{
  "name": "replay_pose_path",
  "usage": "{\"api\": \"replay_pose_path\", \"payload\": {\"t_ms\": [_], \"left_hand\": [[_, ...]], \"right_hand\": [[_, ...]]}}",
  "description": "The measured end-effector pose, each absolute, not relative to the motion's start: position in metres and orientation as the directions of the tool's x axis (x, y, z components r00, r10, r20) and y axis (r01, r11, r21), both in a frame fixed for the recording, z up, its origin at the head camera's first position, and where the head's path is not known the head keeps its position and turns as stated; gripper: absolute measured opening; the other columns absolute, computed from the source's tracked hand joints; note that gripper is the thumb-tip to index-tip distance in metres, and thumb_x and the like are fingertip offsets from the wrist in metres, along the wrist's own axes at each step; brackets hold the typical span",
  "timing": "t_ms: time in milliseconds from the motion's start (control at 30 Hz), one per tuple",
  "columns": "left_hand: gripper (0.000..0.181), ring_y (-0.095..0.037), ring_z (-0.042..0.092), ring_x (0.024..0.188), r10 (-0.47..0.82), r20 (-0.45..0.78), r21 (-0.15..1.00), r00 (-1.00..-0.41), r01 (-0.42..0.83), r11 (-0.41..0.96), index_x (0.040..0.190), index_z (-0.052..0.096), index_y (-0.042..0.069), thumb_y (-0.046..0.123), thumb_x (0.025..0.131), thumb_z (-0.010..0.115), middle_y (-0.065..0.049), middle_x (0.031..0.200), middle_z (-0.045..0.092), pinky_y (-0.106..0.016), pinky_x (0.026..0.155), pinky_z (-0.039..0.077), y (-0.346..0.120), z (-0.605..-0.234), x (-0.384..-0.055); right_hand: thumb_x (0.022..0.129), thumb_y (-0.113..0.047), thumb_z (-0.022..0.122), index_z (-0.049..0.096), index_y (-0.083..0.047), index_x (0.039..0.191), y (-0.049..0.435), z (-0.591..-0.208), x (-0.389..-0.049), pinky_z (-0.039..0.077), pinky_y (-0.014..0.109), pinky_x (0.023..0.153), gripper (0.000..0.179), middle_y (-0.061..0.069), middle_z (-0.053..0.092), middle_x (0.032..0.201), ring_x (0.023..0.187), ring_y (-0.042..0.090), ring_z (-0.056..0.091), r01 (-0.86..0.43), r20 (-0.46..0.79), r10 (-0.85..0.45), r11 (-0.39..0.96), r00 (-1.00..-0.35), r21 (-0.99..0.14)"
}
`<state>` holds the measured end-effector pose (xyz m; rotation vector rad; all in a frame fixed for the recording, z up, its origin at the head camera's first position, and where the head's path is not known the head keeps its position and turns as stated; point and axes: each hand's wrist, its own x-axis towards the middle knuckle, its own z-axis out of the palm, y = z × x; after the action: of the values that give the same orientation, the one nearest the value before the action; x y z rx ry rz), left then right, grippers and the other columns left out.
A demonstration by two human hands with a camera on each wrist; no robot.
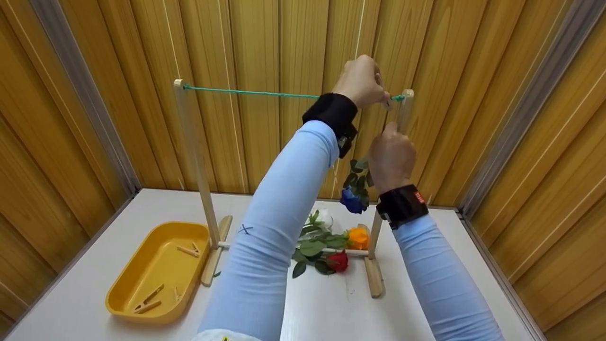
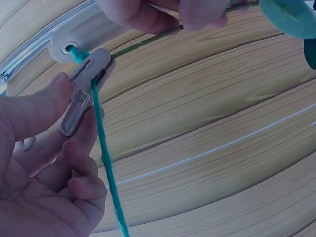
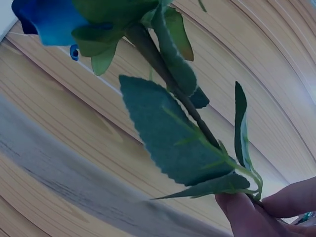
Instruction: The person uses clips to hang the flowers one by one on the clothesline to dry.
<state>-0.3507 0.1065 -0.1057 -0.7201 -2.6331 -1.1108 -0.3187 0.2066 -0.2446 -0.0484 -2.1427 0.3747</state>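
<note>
High by the right post, my left hand (image 1: 361, 81) pinches a wooden clothespin (image 2: 85, 91) between thumb and fingers. The clothespin sits over the green cord (image 1: 255, 93), close to the cord's knotted end. Just below it in the head view, my right hand (image 1: 392, 158) pinches the stem of a blue rose (image 1: 353, 201), which hangs bloom down. In the left wrist view the thin stem (image 2: 143, 44) reaches the clothespin's tip; whether it is clamped I cannot tell. Serrated green leaves (image 3: 173, 133) spread between the bloom and my right fingers (image 3: 242, 212).
The cord runs between two wooden posts (image 1: 196, 161) on feet. Under it lie a red rose (image 1: 338, 261), an orange rose (image 1: 358, 238) and a white rose (image 1: 324, 219) on the white table (image 1: 322, 308). A yellow tray (image 1: 135, 265) at left holds several clothespins (image 1: 147, 307).
</note>
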Motion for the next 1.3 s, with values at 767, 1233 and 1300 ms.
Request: {"api": "replay_pose_path", "payload": {"t_ms": [767, 1233, 1300], "left_hand": [[0.024, -0.012, 0.052, 0.090, 0.447, 0.435, 0.441, -0.782, 0.618, 0.651, 0.118, 0.063, 0.006, 0.025, 0.103, 0.065, -0.002, 0.103, 0.058, -0.021, 0.075, 0.042, 0.075, -0.120, -0.335], [0.043, -0.028, 0.052, 0.132, 0.489, 0.686, 0.082, -0.539, 0.725, 0.684, 0.140, 0.057, -0.001, 0.025, 0.106, 0.058, -0.014, 0.142, 0.056, -0.037, 0.113, 0.041, 0.025, -0.182, -0.305], [0.044, -0.030, 0.051, 0.135, 0.485, 0.701, 0.063, -0.522, 0.723, 0.688, 0.141, 0.056, -0.002, 0.024, 0.106, 0.058, -0.016, 0.144, 0.054, -0.040, 0.115, 0.040, 0.018, -0.193, -0.300]], "right_hand": [[0.098, -0.008, 0.063, 0.066, 0.010, 0.100, 0.216, -0.257, -0.302, 0.054, 0.052, 0.060, 0.019, 0.024, 0.067, 0.081, 0.067, 0.041, 0.064, -0.338, 0.839, 0.082, 0.891, -0.538, -0.304], [0.096, -0.005, 0.067, 0.068, 0.009, 0.121, 0.232, -0.299, -0.288, 0.058, 0.054, 0.088, 0.028, 0.026, 0.070, 0.115, 0.103, 0.042, 0.070, -0.589, 0.885, -0.170, 0.797, -0.433, -0.136], [0.096, -0.005, 0.067, 0.067, 0.010, 0.123, 0.234, -0.306, -0.285, 0.056, 0.055, 0.092, 0.031, 0.026, 0.069, 0.120, 0.109, 0.042, 0.068, -0.617, 0.886, -0.201, 0.779, -0.417, -0.113]]}}
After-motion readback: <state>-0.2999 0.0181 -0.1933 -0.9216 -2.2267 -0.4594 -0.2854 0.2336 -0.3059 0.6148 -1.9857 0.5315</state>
